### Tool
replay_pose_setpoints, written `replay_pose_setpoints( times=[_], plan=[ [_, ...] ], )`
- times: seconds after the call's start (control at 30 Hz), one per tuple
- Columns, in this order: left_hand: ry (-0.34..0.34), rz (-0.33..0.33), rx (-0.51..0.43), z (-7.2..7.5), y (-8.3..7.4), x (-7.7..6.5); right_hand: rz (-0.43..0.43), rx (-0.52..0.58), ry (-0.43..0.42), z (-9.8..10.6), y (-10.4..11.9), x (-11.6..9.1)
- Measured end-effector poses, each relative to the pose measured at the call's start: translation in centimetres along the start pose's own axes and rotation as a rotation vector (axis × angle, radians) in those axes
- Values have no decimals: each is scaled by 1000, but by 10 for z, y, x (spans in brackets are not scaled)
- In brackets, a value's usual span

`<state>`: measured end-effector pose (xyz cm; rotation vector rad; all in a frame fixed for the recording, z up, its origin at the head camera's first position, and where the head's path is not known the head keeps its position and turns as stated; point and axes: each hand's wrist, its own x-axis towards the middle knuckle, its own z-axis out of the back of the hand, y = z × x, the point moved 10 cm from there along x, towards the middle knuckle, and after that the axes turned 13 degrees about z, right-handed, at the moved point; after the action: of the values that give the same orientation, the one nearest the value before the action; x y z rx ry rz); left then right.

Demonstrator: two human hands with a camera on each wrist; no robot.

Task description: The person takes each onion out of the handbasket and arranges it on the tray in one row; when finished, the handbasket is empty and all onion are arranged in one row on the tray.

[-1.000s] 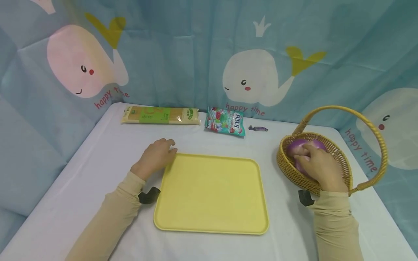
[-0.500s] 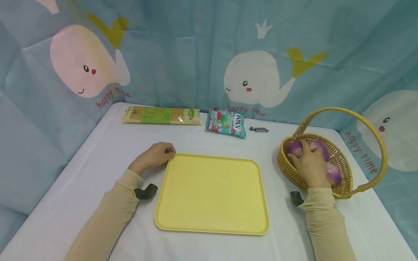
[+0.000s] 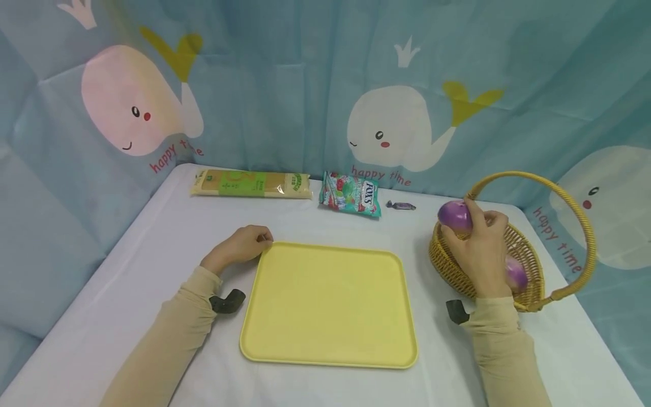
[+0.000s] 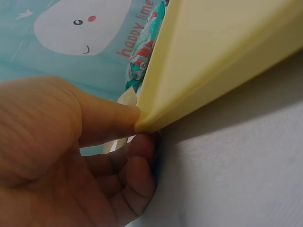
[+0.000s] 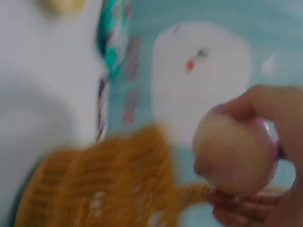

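Note:
My right hand (image 3: 480,249) grips a purple-and-white onion (image 3: 455,216), raised above the left rim of the wicker basket (image 3: 450,270). Up close in the right wrist view, the onion (image 5: 234,153) looks round and pale, with a small stub; thumb and fingers wrap it from the right. Another purple onion (image 3: 516,275) lies inside the basket, partly behind the hand. At the far left corner of the yellow tray (image 3: 330,308), my left hand (image 3: 243,243) pinches the rim. The left wrist view has the thumb (image 4: 111,116) against that corner, with curled fingers underneath.
Along the back of the white-covered table lie a noodle pack (image 3: 251,184), a teal FOX'S candy bag (image 3: 350,194) and a small purple wrapped candy (image 3: 400,206). The basket's tall handle (image 3: 585,226) arches up on the right. A whale-print curtain (image 3: 285,107) hangs behind.
My right hand has taken hold of an onion in the basket and lifted it to the rim. My left hand's fingers have closed onto the tray corner.

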<state>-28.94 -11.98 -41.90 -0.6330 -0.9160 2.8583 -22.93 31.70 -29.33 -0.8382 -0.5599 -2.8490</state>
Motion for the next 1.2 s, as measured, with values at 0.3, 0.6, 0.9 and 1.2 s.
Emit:
replay_pose_setpoints(
  times=[0.3, 0.6, 0.9, 1.2],
  plan=[
    [-3, 0, -1, 0, -1, -1, 488, 234, 131, -39, 134, -6],
    [-5, 16, -1, 1, 1, 1, 746, 199, 498, -119, 222, -46],
    [-5, -6, -15, 1, -1, -1, 864, 166, 515, -142, 250, -56],
    [5, 2, -21, 1, 2, -1, 842, 198, 523, -150, 264, -51]
  ],
)
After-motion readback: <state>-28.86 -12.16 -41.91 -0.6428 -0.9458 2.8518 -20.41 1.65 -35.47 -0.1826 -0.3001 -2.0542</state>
